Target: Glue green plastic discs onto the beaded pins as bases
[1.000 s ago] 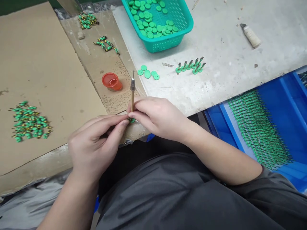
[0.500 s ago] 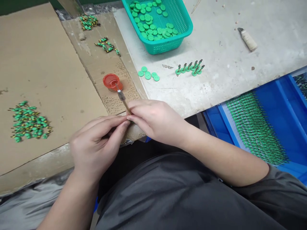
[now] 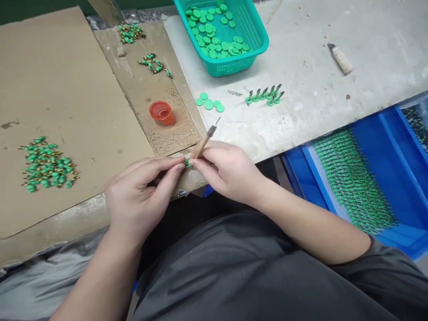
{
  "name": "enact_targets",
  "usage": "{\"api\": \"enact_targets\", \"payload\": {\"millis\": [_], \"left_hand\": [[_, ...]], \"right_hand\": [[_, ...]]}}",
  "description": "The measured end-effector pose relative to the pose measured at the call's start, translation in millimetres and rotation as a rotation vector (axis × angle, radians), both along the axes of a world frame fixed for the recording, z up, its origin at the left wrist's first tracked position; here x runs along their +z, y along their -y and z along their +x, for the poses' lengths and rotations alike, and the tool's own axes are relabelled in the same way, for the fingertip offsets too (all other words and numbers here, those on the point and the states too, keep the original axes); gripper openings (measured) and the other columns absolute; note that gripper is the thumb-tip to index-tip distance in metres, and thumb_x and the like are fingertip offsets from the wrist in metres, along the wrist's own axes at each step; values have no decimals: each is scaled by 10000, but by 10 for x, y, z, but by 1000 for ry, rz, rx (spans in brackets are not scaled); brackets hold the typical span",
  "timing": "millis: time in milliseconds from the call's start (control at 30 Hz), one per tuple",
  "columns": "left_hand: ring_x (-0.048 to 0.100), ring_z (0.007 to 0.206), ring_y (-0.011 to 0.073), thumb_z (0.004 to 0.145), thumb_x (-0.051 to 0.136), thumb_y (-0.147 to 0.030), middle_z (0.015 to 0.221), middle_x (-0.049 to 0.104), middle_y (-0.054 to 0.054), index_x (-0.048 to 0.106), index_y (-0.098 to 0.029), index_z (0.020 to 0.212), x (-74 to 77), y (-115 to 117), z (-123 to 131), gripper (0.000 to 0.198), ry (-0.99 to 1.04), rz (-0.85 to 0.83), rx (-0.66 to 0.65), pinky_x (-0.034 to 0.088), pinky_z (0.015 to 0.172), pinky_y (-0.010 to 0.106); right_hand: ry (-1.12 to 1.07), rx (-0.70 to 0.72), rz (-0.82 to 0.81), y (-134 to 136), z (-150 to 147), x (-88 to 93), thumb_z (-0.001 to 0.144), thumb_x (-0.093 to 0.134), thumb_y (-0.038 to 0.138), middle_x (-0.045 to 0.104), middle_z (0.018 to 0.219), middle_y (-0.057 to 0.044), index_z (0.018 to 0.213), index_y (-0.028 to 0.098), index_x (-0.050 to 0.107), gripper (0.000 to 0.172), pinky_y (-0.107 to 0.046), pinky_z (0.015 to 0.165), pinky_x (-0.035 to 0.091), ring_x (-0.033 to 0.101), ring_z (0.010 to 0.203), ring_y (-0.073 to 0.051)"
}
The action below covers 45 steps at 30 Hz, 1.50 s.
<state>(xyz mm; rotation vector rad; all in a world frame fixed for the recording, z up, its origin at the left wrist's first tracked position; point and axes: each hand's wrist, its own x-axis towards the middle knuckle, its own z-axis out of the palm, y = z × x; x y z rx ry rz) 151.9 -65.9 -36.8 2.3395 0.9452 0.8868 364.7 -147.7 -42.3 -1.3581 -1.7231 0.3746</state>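
Observation:
My left hand point(image 3: 138, 191) pinches a small green piece point(image 3: 187, 163) between thumb and forefinger; most of it is hidden by the fingertips. Against it, the fingertips of my right hand point(image 3: 230, 171) are closed as well. That hand also grips a thin wooden stick with a needle tip point(image 3: 206, 139), which points up and to the right. Just beyond my hands stands a small red cup point(image 3: 169, 118) with liquid in it. Several loose green discs point(image 3: 208, 104) with small holes lie past the stick's tip. To their right, small dark figures point(image 3: 267, 96) stand on green discs.
A teal basket point(image 3: 230, 69) of green discs sits at the back. Small green, black and yellow figures are heaped in a pile point(image 3: 48, 165) on the cardboard point(image 3: 67, 89). A wrapped blade point(image 3: 341, 60) lies right. Blue trays point(image 3: 374, 147), one with rows of green figures, stand below the table edge.
The stick's tip has left the red cup and swung to the right, now pointing away from it. Both hands have shifted slightly right in view, and the green piece now shows between the fingertips.

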Motion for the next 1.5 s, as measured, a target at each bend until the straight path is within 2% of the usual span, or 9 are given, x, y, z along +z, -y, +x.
{"api": "enact_targets", "payload": {"millis": [233, 500, 767, 867, 1067, 1200, 1367, 1500], "left_hand": [[849, 939, 107, 1059, 820, -271, 1065, 912, -40, 895, -296, 1138, -7, -4, 3, 112, 12, 17, -2, 635, 889, 216], [863, 1001, 139, 1039, 835, -248, 1110, 914, -34, 890, -305, 1153, -27, -9, -8, 140, 7, 2, 0, 648, 941, 251], [855, 954, 126, 1068, 805, -306, 1056, 912, -46, 893, -309, 1110, -14, -10, 9, 98, -13, -16, 15, 629, 879, 235], [854, 932, 133, 1070, 804, -321, 1040, 909, -49, 893, -315, 1111, -9, -8, 9, 98, -12, -17, 17, 630, 852, 248], [856, 958, 138, 1069, 807, -305, 1067, 908, -54, 886, -315, 1128, -6, -3, 3, 100, -21, -12, 14, 641, 880, 258], [861, 1016, 149, 1074, 795, -292, 1101, 909, -52, 879, -308, 1118, 8, -10, 15, 96, -7, 3, -32, 657, 966, 281], [842, 882, 150, 1076, 788, -353, 1013, 905, -48, 896, -330, 1107, 17, -29, 21, 115, -38, -23, 7, 625, 811, 267], [837, 871, 162, 1077, 785, -382, 1005, 905, -34, 901, -334, 1101, 15, -37, 25, 128, -53, -33, 18, 623, 808, 288]], "right_hand": [[5, 22, -4, -26, -32, -22, 1243, 518, 272, 830, 1138, -78, 1126, 166, 732, 266, -328, 1023, 642, 814, 1099, -202], [-7, 3, 33, -34, -59, -34, 1229, 554, 244, 854, 1137, -75, 1120, 157, 749, 240, -311, 1007, 643, 828, 1077, -197], [-44, -99, 60, -16, -83, -46, 1207, 597, 247, 828, 1010, -56, 951, 187, 722, 291, -313, 899, 638, 810, 953, -191], [-49, -81, 48, -22, -82, -40, 1209, 595, 252, 820, 997, -55, 943, 185, 718, 300, -305, 889, 622, 804, 941, -185], [-41, -66, 3, -44, -86, -44, 1224, 571, 276, 792, 968, -42, 951, 189, 706, 316, -305, 889, 600, 783, 934, -184], [-58, -69, -26, -49, -78, -45, 1229, 570, 294, 777, 958, -31, 974, 190, 694, 302, -306, 864, 590, 762, 913, -181], [-75, -68, -53, -66, -72, -37, 1234, 558, 313, 771, 967, -28, 1000, 199, 683, 289, -299, 873, 594, 760, 920, -178], [-78, -97, -76, -63, -79, -31, 1234, 557, 343, 763, 938, -18, 1003, 214, 678, 291, -300, 852, 594, 757, 903, -178]]}}
